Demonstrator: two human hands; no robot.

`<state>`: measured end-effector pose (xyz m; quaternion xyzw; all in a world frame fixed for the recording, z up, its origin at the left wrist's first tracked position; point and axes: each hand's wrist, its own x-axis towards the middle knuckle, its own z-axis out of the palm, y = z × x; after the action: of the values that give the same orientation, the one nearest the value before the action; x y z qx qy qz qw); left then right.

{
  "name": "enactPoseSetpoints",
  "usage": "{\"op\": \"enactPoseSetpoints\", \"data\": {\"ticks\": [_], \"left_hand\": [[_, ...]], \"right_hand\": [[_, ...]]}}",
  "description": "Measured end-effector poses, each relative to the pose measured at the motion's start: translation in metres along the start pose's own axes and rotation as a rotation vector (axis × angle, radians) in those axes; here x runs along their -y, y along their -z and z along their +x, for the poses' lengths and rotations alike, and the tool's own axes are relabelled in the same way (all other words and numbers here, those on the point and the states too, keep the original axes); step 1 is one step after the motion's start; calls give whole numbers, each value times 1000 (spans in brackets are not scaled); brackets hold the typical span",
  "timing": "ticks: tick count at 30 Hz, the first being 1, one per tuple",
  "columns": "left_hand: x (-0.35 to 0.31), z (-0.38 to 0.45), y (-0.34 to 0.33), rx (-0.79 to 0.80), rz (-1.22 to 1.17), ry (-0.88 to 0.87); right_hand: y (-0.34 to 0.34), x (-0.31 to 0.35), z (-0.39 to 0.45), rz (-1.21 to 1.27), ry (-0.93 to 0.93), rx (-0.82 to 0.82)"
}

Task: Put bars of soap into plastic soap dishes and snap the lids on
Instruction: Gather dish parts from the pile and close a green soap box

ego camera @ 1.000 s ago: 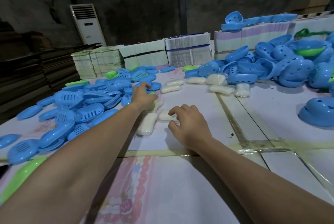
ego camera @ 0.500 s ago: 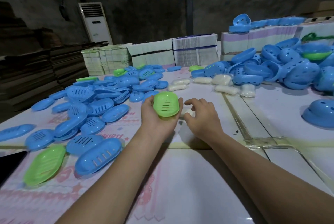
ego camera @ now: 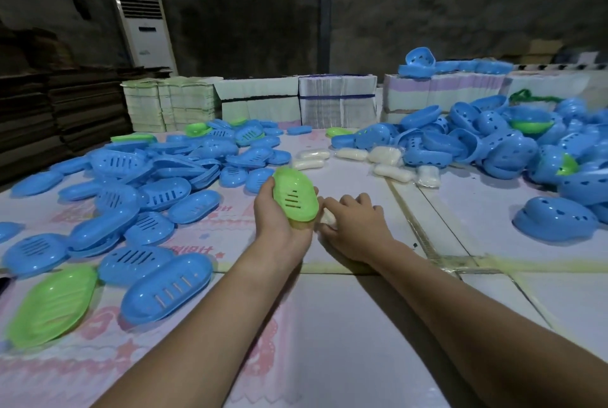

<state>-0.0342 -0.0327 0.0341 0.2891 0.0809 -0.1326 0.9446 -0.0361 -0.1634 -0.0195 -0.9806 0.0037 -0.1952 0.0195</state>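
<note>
At centre frame, the left hand (ego camera: 279, 220) grips a green soap dish (ego camera: 295, 198), fingers curled round its edges, slotted face toward the camera. Just right of it, the right hand (ego camera: 353, 226) curls its fingers over a white soap bar (ego camera: 327, 218) lying on the worktop (ego camera: 329, 325); only a sliver of the bar shows.

The wrapped bar looks slick, so a pinch from the fingertips alone could let it squirt away across the worktop. The dish is held tilted, and a bar laid in it might slide out before any lid goes on.

Farther back, loose soap bars (ego camera: 352, 154) lie at upper centre, between blue slotted trays (ego camera: 171, 177) on the left and domed blue lids (ego camera: 493, 144) on the right. A careless reach could knock that heap over.
</note>
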Motion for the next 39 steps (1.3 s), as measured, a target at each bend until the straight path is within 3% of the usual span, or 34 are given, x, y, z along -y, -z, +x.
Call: {"op": "enactPoseSetpoints", "data": {"ticks": [3, 5, 7, 9, 11, 13, 15, 18, 23, 32, 39], "left_hand": [[1, 1, 2, -43, -64, -8], [3, 4, 2, -56, -92, -14], [6, 6, 3, -52, -59, -16], [11, 8, 6, -35, 78, 28], [17, 6, 9, -17, 238, 92], [24, 4, 9, 28, 247, 106], [30, 2, 8, 44, 197, 80], [33, 3, 7, 11, 247, 40], [33, -12, 2, 51, 249, -101], [39, -21, 2, 55, 229, 212], [39, -19, 3, 35, 160, 235]], "right_hand": [[10, -8, -4, -48, 51, -33], [18, -19, -8, 67, 55, 0], [27, -32, -11, 407, -25, -14], [40, -39, -11, 842, -279, -45], [50, -39, -11, 1021, -367, -128], [59, -31, -14, 1095, -304, -195], [66, -21, -19, 1082, -201, -158], [61, -11, -27, 871, -51, -83], [57, 4, -34, 754, -63, -139], [47, 6, -32, 631, -61, -110], [53, -1, -32, 588, -48, 31]]}}
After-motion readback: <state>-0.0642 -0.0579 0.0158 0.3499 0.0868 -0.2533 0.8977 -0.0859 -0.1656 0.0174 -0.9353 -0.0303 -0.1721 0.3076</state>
